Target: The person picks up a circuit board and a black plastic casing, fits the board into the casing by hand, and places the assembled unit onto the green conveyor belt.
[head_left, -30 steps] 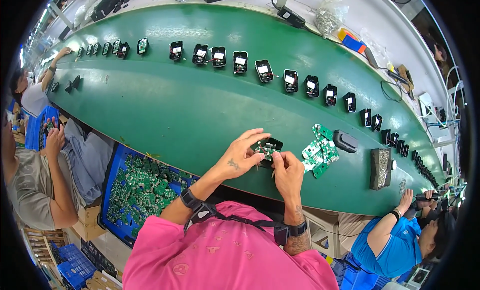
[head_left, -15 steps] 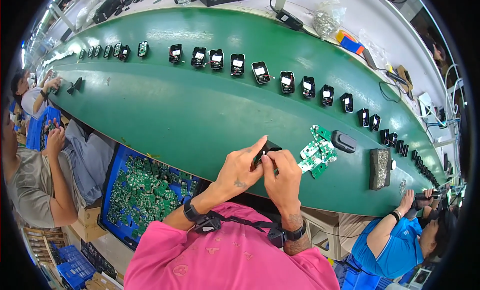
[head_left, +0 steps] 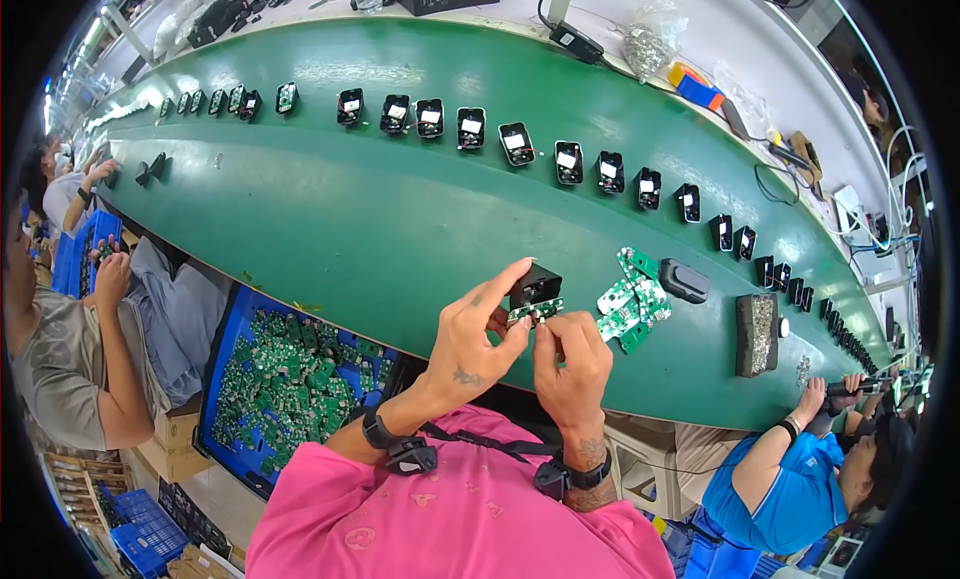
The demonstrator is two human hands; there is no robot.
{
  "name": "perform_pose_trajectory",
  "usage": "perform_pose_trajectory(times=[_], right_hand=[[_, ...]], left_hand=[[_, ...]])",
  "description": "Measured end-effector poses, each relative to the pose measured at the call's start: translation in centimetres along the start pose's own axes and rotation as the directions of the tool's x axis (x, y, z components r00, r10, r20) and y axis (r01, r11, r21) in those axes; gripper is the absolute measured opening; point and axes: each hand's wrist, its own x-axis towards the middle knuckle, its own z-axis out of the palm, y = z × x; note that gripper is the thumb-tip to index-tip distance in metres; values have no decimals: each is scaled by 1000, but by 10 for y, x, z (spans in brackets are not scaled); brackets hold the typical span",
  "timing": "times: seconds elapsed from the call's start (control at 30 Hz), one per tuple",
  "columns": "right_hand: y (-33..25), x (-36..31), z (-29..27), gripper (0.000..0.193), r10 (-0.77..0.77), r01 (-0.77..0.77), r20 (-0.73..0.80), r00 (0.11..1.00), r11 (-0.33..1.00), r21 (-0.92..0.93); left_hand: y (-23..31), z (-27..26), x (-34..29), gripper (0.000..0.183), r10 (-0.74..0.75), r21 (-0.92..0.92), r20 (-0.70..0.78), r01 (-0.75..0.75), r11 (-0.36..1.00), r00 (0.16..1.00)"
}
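The left hand [head_left: 472,337] clamps its fingers on a black, box-shaped plastic case [head_left: 537,282] above the green tabletop [head_left: 400,219], its thumb against a small green circuit board [head_left: 540,310] at the case's near side. The right hand's [head_left: 574,364] thumb and forefinger pinch the board's near edge, left of piled green-and-white circuit boards [head_left: 637,301].

Green circuit board [head_left: 541,308], black case [head_left: 541,282]

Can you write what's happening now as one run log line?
left hand: holding black plastic housing | right hand: at circuit board | green table, right of hands: loose circuit boards, black case
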Motion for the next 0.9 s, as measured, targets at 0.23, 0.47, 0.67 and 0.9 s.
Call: perform_pose_trajectory(times=[0.23,0.47,0.67,0.9], right_hand=[[-8,5,-5,8,-30,31,25,999,999,-37],[-9,2,-13,10,-12,15,78,997,999,-41],[-7,7,-20,9,-88,96,99,991,992,-83],[-7,4,-29,7,-38,47,199,979,998,-38]], left_hand=[[5,3,-2,64,173,173,-20,-167,971,985],[10,3,-4,66,148,162,-5,-145,976,989],[10,6,-3,66,268,275,24,-264,925,963],[13,1,-2,66,307,373,120,-329,868,944]])
